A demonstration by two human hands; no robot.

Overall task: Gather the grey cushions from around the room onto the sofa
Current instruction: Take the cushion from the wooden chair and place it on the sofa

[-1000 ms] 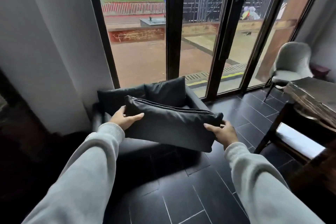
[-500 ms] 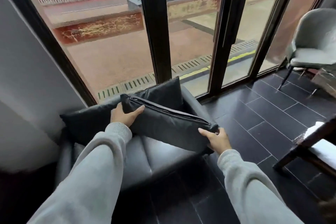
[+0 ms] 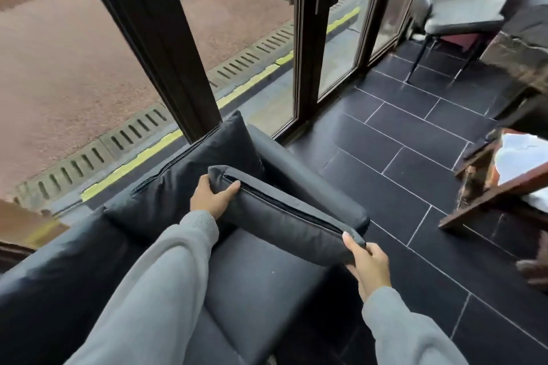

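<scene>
I hold a dark grey cushion (image 3: 284, 219) by both ends, zip edge up, just above the seat of the dark grey sofa (image 3: 261, 281) near its right armrest. My left hand (image 3: 212, 198) grips its far end and my right hand (image 3: 369, 267) grips its near corner. A second grey cushion (image 3: 189, 181) leans against the sofa's backrest, right behind the held one.
Tall dark-framed glass doors (image 3: 166, 47) stand right behind the sofa. Dark floor tiles (image 3: 415, 175) spread to the right. A pale grey chair (image 3: 462, 9) stands at the far right, and a wooden table with a bench (image 3: 504, 187) sits along the right edge.
I have stepped closer to the sofa and my view has tipped down. The cushion has come lower, from in front of the sofa to just over its seat by the right armrest.
</scene>
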